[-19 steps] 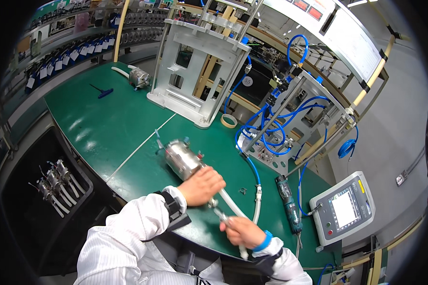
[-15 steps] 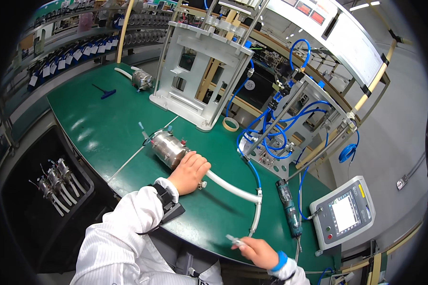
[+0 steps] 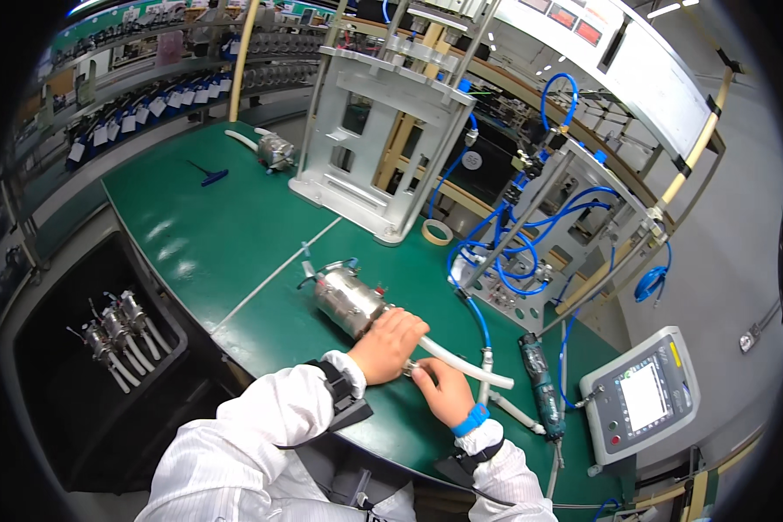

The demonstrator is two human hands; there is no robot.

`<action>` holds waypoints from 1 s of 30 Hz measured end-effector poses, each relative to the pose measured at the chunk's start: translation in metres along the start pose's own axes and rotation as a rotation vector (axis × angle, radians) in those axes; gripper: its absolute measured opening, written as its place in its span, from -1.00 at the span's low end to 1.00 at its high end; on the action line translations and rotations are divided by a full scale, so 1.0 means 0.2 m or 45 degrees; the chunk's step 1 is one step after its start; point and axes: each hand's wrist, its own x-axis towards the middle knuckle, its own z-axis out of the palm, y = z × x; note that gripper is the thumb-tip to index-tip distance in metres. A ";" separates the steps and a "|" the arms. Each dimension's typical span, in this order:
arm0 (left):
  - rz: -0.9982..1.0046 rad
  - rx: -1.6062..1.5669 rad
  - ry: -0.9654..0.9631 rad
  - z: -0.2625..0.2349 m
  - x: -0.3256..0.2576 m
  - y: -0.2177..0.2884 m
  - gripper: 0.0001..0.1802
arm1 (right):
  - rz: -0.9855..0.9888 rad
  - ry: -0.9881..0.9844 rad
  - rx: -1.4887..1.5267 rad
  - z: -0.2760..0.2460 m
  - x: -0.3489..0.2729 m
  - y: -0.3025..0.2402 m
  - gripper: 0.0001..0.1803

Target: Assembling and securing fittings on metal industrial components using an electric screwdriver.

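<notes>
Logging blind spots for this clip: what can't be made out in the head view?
- Joint between metal cylinder and white hose: covered by left hand.
- What right hand pinches: too small, hidden by fingers.
- Parts in black bin: too small.

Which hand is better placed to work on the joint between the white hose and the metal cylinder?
Probably the right hand: its fingertips sit at the joint, while the left hand steadies the metal cylinder and white hose.

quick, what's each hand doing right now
Left hand: closed over the end of the metal cylinder, where the white hose joins.
Right hand: fingers pinched at that joint; what it holds cannot be told.
</notes>
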 end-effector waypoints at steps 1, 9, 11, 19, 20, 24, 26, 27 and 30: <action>-0.006 -0.026 0.003 0.00 0.00 0.01 -0.42 | 0.058 -0.005 -0.069 0.04 0.03 0.01 -0.61; -0.005 0.028 -0.028 0.01 -0.01 -0.01 -0.46 | 0.166 0.005 0.217 0.13 0.05 0.11 -0.68; 0.002 0.076 -0.103 0.00 -0.01 -0.01 -0.45 | 0.141 0.037 0.220 0.12 0.04 0.10 -0.70; 0.016 0.084 -0.124 0.02 0.00 0.01 -0.48 | -0.069 0.180 -0.442 0.07 -0.02 0.02 -0.66; 0.014 0.077 -0.119 0.02 0.00 0.02 -0.48 | -0.064 0.185 -0.442 0.07 -0.03 0.01 -0.66; 0.016 0.058 -0.110 0.02 -0.01 0.04 -0.47 | -0.075 0.193 -0.539 0.04 -0.07 0.00 -0.64; 0.028 0.028 -0.117 0.03 0.00 0.06 -0.45 | -0.127 0.213 -0.554 0.02 -0.08 0.02 -0.65; 0.033 0.037 -0.109 0.04 0.00 0.06 -0.43 | -0.130 0.204 -0.530 0.01 -0.09 0.04 -0.66; 0.034 0.025 -0.118 0.02 -0.01 0.06 -0.38 | -0.121 0.188 -0.432 0.01 -0.10 0.04 -0.67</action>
